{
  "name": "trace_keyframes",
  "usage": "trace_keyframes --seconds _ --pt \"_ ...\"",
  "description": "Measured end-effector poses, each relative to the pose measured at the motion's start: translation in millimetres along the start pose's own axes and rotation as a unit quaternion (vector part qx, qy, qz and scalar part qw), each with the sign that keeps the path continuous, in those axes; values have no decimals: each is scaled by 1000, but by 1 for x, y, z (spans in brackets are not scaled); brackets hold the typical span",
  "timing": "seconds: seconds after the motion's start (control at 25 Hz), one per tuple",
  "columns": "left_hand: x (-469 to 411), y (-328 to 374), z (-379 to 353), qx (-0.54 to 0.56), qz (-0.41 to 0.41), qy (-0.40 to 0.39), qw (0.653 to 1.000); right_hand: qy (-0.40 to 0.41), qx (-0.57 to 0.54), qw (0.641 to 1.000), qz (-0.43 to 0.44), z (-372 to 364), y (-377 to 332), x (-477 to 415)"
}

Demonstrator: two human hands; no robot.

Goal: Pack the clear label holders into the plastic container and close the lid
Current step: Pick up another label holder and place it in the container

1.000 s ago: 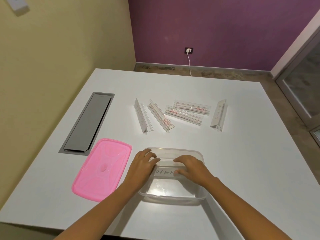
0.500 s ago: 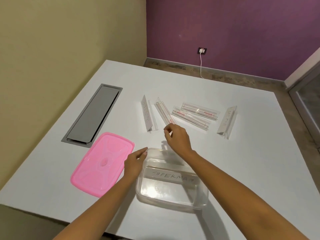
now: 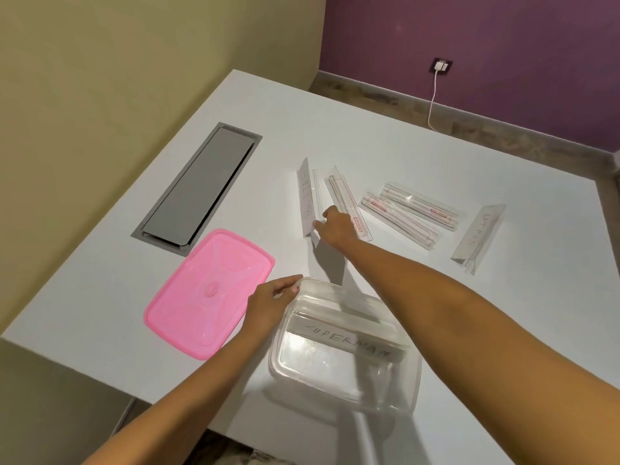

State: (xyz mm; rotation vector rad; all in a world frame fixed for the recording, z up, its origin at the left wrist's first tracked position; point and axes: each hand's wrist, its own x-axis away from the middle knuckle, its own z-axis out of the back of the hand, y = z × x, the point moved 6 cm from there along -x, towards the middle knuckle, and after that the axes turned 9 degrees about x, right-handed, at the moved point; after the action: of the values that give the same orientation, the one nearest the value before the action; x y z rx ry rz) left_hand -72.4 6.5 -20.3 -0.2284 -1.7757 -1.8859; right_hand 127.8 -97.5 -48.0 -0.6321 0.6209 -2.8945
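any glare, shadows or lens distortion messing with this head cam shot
Head view: wide-angle bending shows in the table edges; soft glare on the clear plastic container blurs its walls; the right hand and forearm cast a shadow toward the container; the pink lid has mild sheen; the clear label holders are faint against the white top; focus looks even.

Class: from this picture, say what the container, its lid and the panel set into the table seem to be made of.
Container: clear glossy plastic; the table shows through.
Pink lid: translucent moulded plastic, apparently, with raised ribs and a soft sheen.
Recessed panel: probably brushed metal; flat, grey, matte.
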Motion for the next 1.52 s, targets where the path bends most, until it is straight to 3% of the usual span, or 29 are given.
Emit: trace_keyframes --seconds 0.32,0.48,0.68,0.84,0.96,1.12,1.24,1.36,1.52 --pt "-3 -4 1 8 10 2 1000 13 24 1000 9 -4 0 -10" --pt "-3 -4 1 0 9 -1 1000 31 -97 994 -41 5 16 -2" --pt "1 0 -2 -16 4 17 1000 65 -272 956 -90 36 33 34" --pt "7 23 -7 -69 -58 65 994 189 -154 970 -24 73 43 80" --pt "14 63 -22 -88 -162 63 981 273 -132 953 10 104 55 119" --pt "24 119 -43 -156 -296 36 942 320 -141 937 8 132 72 168" --pt "33 145 -63 -232 -365 -2 902 353 -83 931 38 144 70 200" --pt "43 151 -85 -327 -389 -45 860 406 -30 911 60 158 64 225" --pt "59 148 -92 -270 -387 -24 881 441 5 892 101 163 49 244"
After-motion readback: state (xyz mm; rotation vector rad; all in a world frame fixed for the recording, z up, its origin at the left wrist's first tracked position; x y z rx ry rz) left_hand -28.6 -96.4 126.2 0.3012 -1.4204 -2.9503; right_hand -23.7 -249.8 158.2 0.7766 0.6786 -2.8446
